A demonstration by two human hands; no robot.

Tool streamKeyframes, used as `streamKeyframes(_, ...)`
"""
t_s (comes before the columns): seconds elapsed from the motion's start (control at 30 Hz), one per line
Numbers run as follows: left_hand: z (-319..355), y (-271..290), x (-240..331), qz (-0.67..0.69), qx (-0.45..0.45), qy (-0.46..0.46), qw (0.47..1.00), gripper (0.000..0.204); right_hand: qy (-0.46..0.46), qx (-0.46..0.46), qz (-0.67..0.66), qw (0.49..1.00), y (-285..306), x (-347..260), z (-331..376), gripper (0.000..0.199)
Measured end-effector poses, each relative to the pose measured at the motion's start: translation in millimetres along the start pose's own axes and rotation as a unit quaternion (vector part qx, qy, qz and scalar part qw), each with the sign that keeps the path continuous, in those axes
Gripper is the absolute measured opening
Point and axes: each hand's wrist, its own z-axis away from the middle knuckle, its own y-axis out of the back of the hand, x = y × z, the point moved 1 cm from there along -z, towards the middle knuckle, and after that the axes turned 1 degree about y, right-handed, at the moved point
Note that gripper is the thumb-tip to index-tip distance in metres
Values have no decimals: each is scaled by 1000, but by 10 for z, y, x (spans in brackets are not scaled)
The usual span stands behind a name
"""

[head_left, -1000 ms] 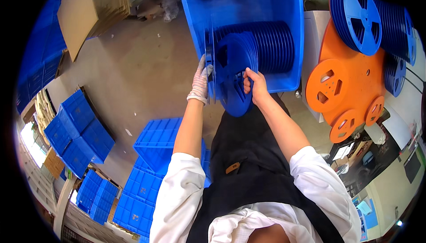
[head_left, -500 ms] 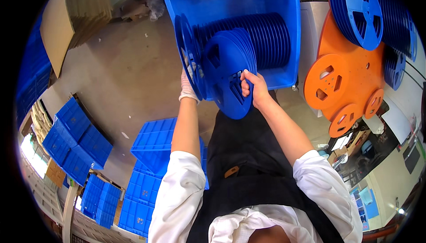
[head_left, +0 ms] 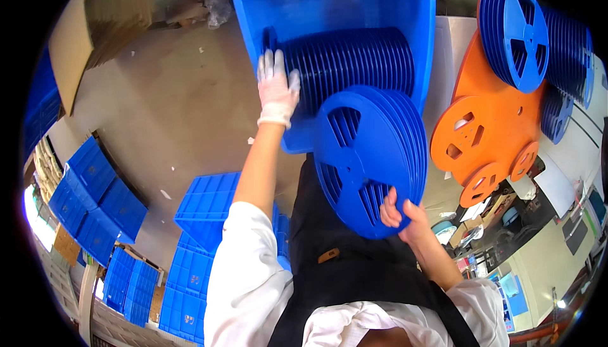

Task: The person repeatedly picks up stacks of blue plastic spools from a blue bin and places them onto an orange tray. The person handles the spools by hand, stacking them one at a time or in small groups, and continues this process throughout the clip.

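A stack of several blue plastic reels (head_left: 364, 157) hangs tilted in front of my body. My right hand (head_left: 410, 219) grips its lower right edge, fingertips hooked into a cut-out of the front reel. Behind the stack, a blue plastic bin (head_left: 335, 2) holds a long row of darker blue reels (head_left: 354, 59) standing on edge. My left hand (head_left: 277, 90), in a white glove, reaches over the bin's left wall with fingers stretched out. It lies against the left end of that row and grips nothing visible.
On the right stands an orange board with round orange discs (head_left: 462, 133). More blue reels (head_left: 516, 37) are stacked above it. Blue crates (head_left: 206, 211) stand at lower left, with further crates (head_left: 95, 198) beyond. Cardboard sheets (head_left: 69, 49) lean at upper left.
My right hand has drawn the reel stack out of the bin, toward me and rightward. The reels at my left hand have moved into the bin, and that hand's fingers have opened.
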Motion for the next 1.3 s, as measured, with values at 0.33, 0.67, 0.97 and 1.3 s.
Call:
streamKeyframes(0.33, 830, -1154, -267, -170, -207, 80, 960, 86, 57, 112, 27, 992, 261, 8, 345, 42)
streamKeyframes(0.67, 429, -1063, -79, -200, -101, 39, 974, 78, 58, 120, -15, 991, 354, 41, 494, 38)
streamKeyframes(0.97, 575, -1207, 98, -212, -152, 140, 955, 79, 64, 134, -17, 989, 475, -1, 632, 39)
streamKeyframes(1.3, -22, -1777, 1164, -59, -152, -241, 957, 59, 51, 128, -20, 990, 765, 32, 670, 42)
